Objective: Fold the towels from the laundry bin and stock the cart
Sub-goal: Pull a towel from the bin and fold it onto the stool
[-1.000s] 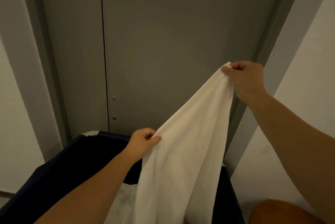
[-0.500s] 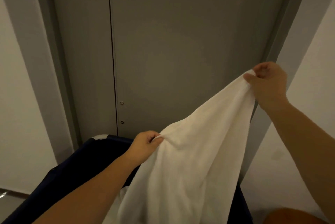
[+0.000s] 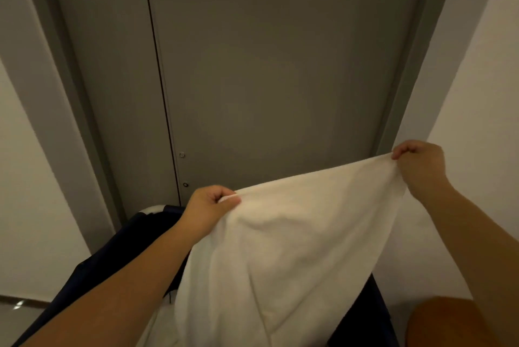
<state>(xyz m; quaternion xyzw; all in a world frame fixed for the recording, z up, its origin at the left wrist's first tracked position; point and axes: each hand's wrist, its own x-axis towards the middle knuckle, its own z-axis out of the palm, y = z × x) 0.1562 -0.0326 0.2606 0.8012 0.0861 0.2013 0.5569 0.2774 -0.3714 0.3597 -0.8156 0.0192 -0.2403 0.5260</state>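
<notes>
A white towel (image 3: 280,256) hangs spread in front of me, stretched along its top edge between both hands. My left hand (image 3: 209,211) pinches the towel's left corner at mid-frame. My right hand (image 3: 421,166) pinches the right corner, higher and farther right. The towel's lower part drops into the dark blue laundry bin (image 3: 92,270) below, where more white fabric (image 3: 157,329) shows at the bottom. The cart is not in view.
A grey double door (image 3: 266,71) with its frame stands right behind the bin. White walls flank it on both sides. An orange-brown rounded object (image 3: 446,324) sits at the bottom right beside the bin.
My right hand moved right and lower while my left kept its grip, so the towel's top edge is now pulled out wide and nearly level instead of bunched and steep.
</notes>
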